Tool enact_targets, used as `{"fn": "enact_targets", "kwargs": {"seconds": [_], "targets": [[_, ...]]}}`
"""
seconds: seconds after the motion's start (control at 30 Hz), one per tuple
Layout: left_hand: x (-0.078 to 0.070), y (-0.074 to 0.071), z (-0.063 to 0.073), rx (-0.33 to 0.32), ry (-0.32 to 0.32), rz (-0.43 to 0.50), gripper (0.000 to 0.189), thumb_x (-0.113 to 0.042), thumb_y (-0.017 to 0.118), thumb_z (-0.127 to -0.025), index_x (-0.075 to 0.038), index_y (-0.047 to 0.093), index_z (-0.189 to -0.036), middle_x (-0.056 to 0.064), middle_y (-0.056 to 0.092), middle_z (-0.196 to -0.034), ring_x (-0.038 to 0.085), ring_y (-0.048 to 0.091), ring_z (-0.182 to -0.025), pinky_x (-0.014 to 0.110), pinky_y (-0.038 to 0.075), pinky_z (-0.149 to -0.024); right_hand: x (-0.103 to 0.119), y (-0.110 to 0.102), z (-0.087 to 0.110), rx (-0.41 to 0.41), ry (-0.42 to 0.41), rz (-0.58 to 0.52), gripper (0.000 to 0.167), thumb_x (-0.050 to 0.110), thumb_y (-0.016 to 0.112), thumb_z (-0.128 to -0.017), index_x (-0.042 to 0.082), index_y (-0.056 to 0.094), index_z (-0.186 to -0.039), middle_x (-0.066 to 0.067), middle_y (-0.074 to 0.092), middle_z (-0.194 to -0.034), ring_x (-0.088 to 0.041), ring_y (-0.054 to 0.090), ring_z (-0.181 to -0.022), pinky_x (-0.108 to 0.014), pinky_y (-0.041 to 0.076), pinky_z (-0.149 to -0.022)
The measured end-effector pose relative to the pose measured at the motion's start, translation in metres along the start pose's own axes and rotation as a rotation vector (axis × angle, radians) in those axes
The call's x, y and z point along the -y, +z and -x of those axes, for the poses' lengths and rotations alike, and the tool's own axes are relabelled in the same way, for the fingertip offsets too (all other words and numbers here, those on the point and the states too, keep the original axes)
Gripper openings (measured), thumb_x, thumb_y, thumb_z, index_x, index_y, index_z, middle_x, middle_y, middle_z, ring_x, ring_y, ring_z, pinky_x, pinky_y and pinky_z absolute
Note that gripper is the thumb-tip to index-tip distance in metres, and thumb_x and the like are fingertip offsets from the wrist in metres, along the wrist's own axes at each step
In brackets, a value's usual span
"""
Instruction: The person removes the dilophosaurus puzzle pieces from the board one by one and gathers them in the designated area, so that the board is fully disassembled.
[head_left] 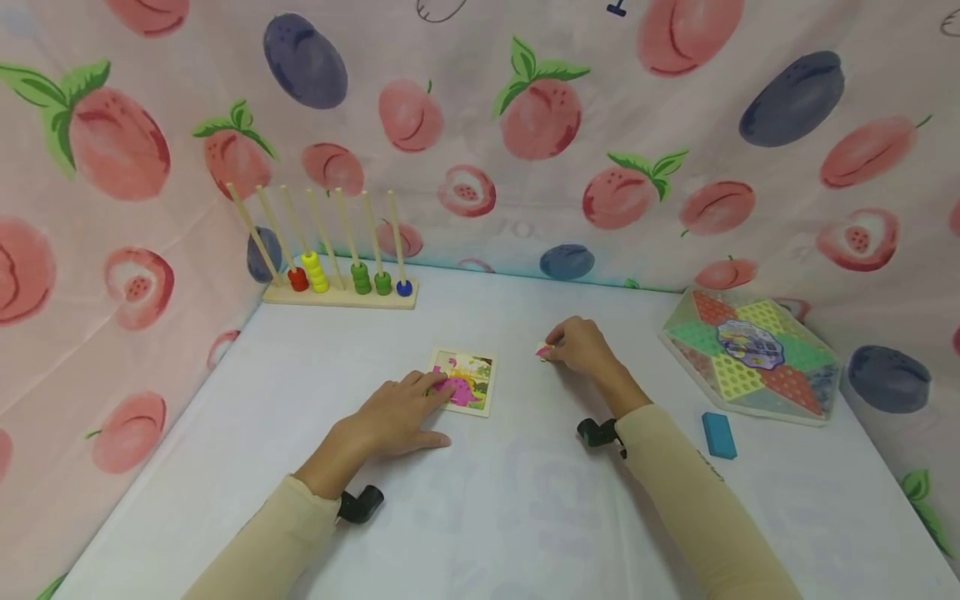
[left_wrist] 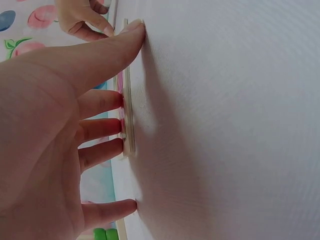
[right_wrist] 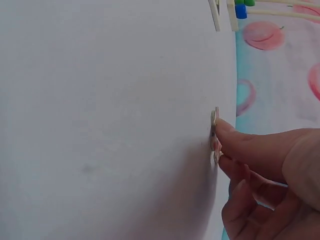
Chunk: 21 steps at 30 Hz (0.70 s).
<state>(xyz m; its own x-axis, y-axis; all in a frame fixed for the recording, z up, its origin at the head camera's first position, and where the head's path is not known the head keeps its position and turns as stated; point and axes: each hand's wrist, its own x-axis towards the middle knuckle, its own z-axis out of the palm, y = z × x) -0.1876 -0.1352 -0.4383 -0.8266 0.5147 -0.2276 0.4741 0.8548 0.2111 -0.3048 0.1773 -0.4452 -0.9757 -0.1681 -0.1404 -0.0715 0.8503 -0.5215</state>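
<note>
A small square jigsaw puzzle (head_left: 471, 392) in a pale wooden tray shows a pink dinosaur and lies flat on the white table. My left hand (head_left: 397, 412) reaches over its left side with fingers extended. In the left wrist view, several fingertips of that left hand (left_wrist: 45, 120) touch the tray's edge (left_wrist: 128, 115), and the thumb is spread away. To the right of the puzzle, my right hand (head_left: 585, 346) pinches a small pink and white puzzle piece (head_left: 543, 352) between thumb and fingers. The right wrist view shows this piece (right_wrist: 214, 132) edge-on, low over the table; contact is unclear.
An abacus rack (head_left: 341, 296) with upright rods and coloured beads stands at the back left. At the right lies a hexagonal patterned box (head_left: 750, 354), with a blue block (head_left: 719, 436) in front of it. Fruit-print cloth (head_left: 465, 125) hangs behind the table.
</note>
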Motion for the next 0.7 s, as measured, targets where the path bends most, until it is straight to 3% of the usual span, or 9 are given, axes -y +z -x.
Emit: {"fn": "enact_targets", "kwargs": {"seconds": [0.53,0.7], "targets": [[0.0,-0.002,-0.002,-0.004,-0.005,0.01,0.081,-0.055,0.069,-0.092,-0.02,0.039,-0.158,0.011,0.038,-0.164,0.033,0.037,-0.15,0.057,0.04,-0.117,0.001,-0.004,0.005,-0.01,-0.002,0.034,0.031,0.023,0.078,-0.09,0.005,0.074,-0.115,-0.016,0.074,-0.116,-0.03,0.068,-0.105,-0.041,0.057,-0.088],[0.001,0.0,-0.001,0.002,-0.006,0.017,0.082,-0.054,0.07,-0.091,-0.02,0.039,-0.159,0.011,0.038,-0.164,0.033,0.037,-0.15,0.057,0.039,-0.118,0.007,-0.007,0.007,-0.002,-0.001,0.036,0.034,0.023,0.079,-0.089,0.006,0.07,-0.118,-0.014,0.071,-0.121,-0.032,0.065,-0.111,-0.046,0.054,-0.095]]}}
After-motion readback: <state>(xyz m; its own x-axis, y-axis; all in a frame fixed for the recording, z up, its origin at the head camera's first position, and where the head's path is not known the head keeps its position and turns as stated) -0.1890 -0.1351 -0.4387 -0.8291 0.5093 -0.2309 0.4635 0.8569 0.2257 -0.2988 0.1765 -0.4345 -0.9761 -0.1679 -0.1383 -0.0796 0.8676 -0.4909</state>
